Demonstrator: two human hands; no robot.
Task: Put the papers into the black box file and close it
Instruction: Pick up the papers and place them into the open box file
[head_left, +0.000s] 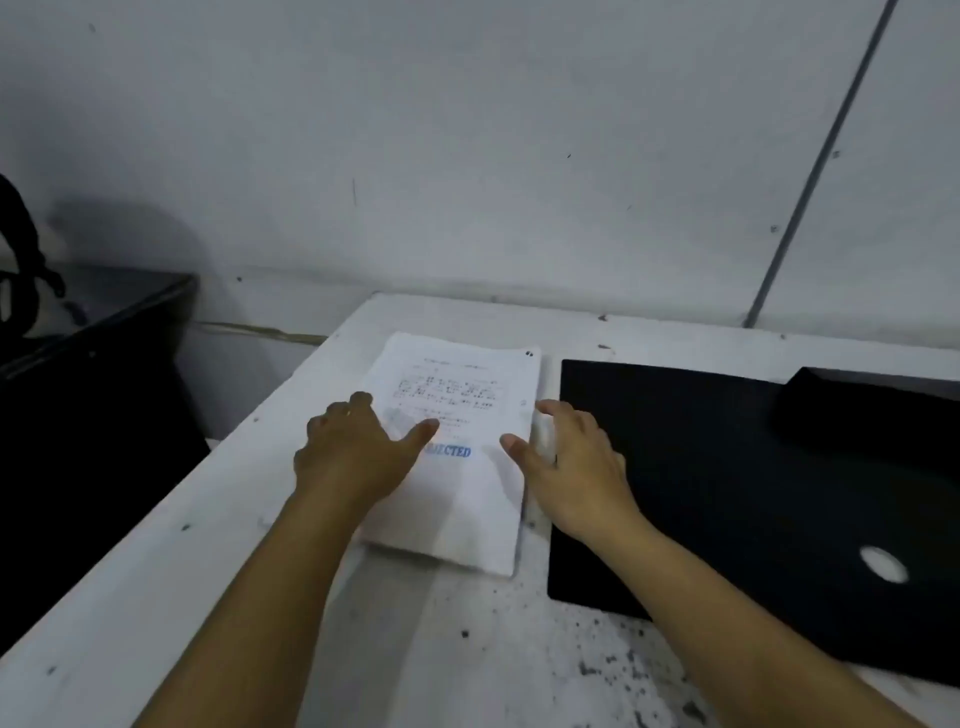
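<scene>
A stack of white papers (462, 499) with printed text and a blue stamp lies on the white table (156, 597). To its right lies the black box file (727, 493), flat and closed, with a round finger hole near its front. My left hand (358, 452) rests on the stack's left edge, fingers spread, thumb on the top sheet. Over the stack's right edge is my right hand (566, 457), fingers apart, between the papers and the file. Neither hand has lifted anything.
A dark object (872, 410) sits at the file's far right corner. A black surface with a dark bag (21, 270) stands to the left, beyond a gap. The wall runs close behind the table. Black specks mark the tabletop near the front.
</scene>
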